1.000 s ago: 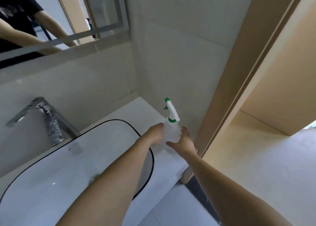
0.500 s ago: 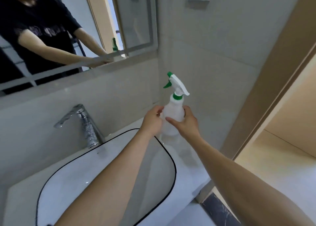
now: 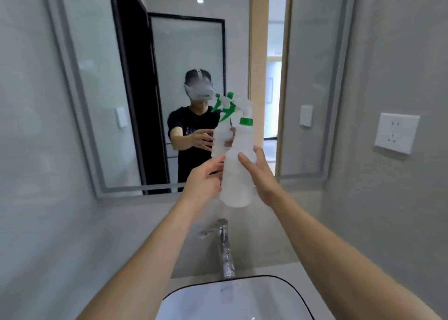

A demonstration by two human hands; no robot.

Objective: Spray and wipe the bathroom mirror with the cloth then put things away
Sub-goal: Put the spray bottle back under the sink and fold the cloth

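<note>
The spray bottle [image 3: 236,174], translucent white with a green collar and a green-and-white trigger head, is held up in the air in front of the mirror [image 3: 169,77], above the tap [image 3: 224,247] and tilted slightly so its head leans toward the glass. Both hands are on its body. The left hand [image 3: 204,181] comes in from the left, its fingers curled round the side of the bottle at about mid-height, with the fingertips pressed to the plastic. The right hand [image 3: 260,174] cups the bottle from the right, thumb laid across the near face and the other fingers wrapped behind it, where they are hidden. Neither hand is on the trigger. The bottle's base hangs free, clear of both palms. In the mirror, the reflection shows the person in a black T-shirt wearing a head-mounted camera, arms reaching forward with the same bottle. Below, the chrome tap stands behind the white basin [image 3: 242,295], whose dark rim curves across the bottom of the view. On the grey wall to the right of the mirror sits a white wall socket [image 3: 396,133]. No cloth shows in this view.
</note>
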